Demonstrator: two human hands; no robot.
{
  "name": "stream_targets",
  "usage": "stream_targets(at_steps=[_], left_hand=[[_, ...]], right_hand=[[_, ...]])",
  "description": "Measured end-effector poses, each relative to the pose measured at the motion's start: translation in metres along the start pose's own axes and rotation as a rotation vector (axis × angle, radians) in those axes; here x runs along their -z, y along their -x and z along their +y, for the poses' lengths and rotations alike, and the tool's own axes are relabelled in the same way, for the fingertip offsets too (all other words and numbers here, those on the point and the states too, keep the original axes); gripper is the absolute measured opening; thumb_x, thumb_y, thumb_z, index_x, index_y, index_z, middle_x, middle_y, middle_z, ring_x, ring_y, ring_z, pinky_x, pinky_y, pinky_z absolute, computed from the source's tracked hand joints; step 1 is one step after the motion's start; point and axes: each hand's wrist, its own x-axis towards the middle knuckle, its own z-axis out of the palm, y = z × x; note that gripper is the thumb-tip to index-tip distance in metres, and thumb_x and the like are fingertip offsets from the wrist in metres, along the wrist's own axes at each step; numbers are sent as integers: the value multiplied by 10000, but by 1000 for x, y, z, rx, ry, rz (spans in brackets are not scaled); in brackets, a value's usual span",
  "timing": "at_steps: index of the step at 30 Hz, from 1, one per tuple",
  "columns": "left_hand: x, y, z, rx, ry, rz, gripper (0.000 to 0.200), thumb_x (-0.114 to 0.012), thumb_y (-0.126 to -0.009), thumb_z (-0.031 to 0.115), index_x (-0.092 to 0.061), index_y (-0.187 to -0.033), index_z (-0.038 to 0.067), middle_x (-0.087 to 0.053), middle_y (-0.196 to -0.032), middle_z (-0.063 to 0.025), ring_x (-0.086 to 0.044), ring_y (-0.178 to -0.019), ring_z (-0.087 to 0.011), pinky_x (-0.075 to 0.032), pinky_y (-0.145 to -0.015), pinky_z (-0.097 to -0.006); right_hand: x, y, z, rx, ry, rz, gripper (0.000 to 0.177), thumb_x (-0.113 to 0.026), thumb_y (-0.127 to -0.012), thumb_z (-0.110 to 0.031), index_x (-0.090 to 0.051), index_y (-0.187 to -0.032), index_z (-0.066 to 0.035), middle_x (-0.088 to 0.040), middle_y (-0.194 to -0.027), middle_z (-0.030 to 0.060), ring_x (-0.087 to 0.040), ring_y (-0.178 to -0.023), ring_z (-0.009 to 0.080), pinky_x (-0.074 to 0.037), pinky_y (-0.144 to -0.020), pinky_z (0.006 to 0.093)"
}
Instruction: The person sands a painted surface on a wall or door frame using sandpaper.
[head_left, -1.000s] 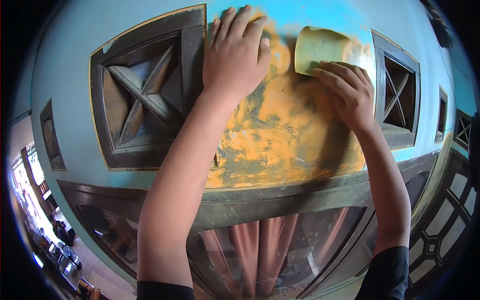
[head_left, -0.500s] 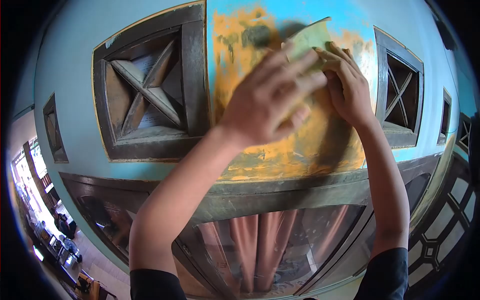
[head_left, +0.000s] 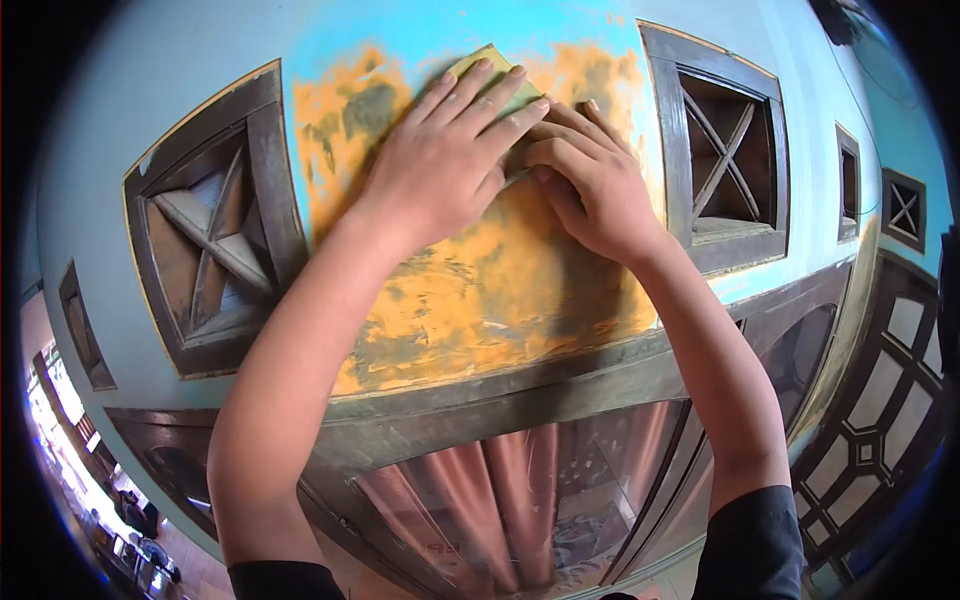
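A yellow-green sheet of sandpaper (head_left: 520, 92) lies against the wall patch (head_left: 440, 300), which is mottled orange and grey with blue paint above. Flat on the sheet is my left hand (head_left: 445, 150), its fingers stretched out and slightly apart. Just to its right, my right hand (head_left: 600, 185) has curled fingers at the sheet's right edge, with the thumb tucked under. The part of the sheet beneath my fingers is hidden. Both forearms reach up from below.
Wooden vent frames with crossed slats flank the patch, one at left (head_left: 215, 225) and one at right (head_left: 720, 150). Below runs a dark wooden beam (head_left: 500, 400) over a glass pane with pink curtains (head_left: 520, 480). A panelled door (head_left: 870, 420) stands at far right.
My view has shifted, so the wall appears further left. My left hand, blurred and partly off the sheet before, now lies flat on it. The right hand stays at the sheet's edge.
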Motion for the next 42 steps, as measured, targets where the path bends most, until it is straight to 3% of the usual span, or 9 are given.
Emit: stream_targets(at_steps=[3, 12, 18, 24, 27, 30, 31, 40, 42], left_hand=[[2, -7, -5, -47, -20, -2, 675, -619, -888, 83, -460, -1530, 220, -404, -1603, -100, -366, -1474, -354, -283, -1240, -503], [-3, -21, -7, -64, -158, -8, 417, -596, -870, 40, -571, -1286, 52, -488, -1513, -93, -442, -1423, -318, -491, -1088, -424], [-1, -21, -11, -41, -58, -11, 508, -619, -938, 172, -500, -1424, 85, -417, -1588, -104, -368, -1481, -334, -385, -1177, -483], [13, -30, -53, -46, -328, -96, 655, -487, -1026, 498, -388, -1571, 148, -376, -1624, -123, -303, -1524, -299, -191, -1262, -512], [38, -56, -58, 494, -329, -163, 597, -335, -1093, 354, -258, -1609, 64, -189, -1693, -160, -123, -1574, -331, -95, -1294, -485], [14, -56, -57, 482, -465, -155, 672, -307, -1100, 415, -156, -1624, 22, -85, -1706, -198, -45, -1582, -345, -66, -1297, -464], [14, -56, -55, 428, -437, -218, 706, -319, -1098, 441, -166, -1608, -22, -97, -1690, -247, -55, -1577, -368, -73, -1298, -452], [25, -24, -52, 536, -359, -125, 647, -311, -1093, 408, -209, -1621, 47, -146, -1705, -163, -106, -1574, -354, -96, -1293, -470], [-4, 17, -37, 280, -300, 44, 691, -482, -1011, 487, -323, -1609, 180, -295, -1664, -144, -263, -1539, -353, -149, -1264, -533]], right_hand=[[2, 0, 1, 12, -13, -13, 140, -648, -918, -102, -615, -1052, -130, -638, -1316, 45, -483, -1399, 322, -336, -1195, 575], [5, 0, 19, 104, -14, -73, 114, -674, -901, -104, -602, -988, -110, -680, -1233, 50, -520, -1367, 306, -378, -1177, 556], [7, 0, 17, 92, -48, -21, 96, -673, -902, -115, -614, -978, -113, -678, -1273, 31, -535, -1352, 282, -390, -1173, 540], [6, 1, 20, 30, -49, 59, 344, -690, -890, -289, -636, -1195, -140, -600, -1401, 95, -505, -1373, 337, -361, -1176, 533], [7, 0, 18, -19, -25, 110, 395, -684, -886, -275, -623, -1254, -146, -579, -1421, 106, -485, -1391, 349, -350, -1182, 538], [6, 3, 20, -54, -27, 151, 396, -685, -881, -270, -624, -1252, -143, -582, -1413, 109, -473, -1401, 362, -351, -1181, 542], [6, 2, 21, -62, -37, 153, 397, -684, -881, -267, -624, -1253, -142, -583, -1412, 111, -470, -1403, 366, -352, -1180, 543], [3, 7, 24, -71, -65, 185, 423, -689, -868, -242, -615, -1267, -124, -591, -1391, 113, -489, -1376, 374, -374, -1153, 545], [3, 10, 25, -92, -51, 217, 428, -691, -863, -237, -615, -1268, -120, -594, -1386, 108, -495, -1367, 371, -378, -1146, 544]])
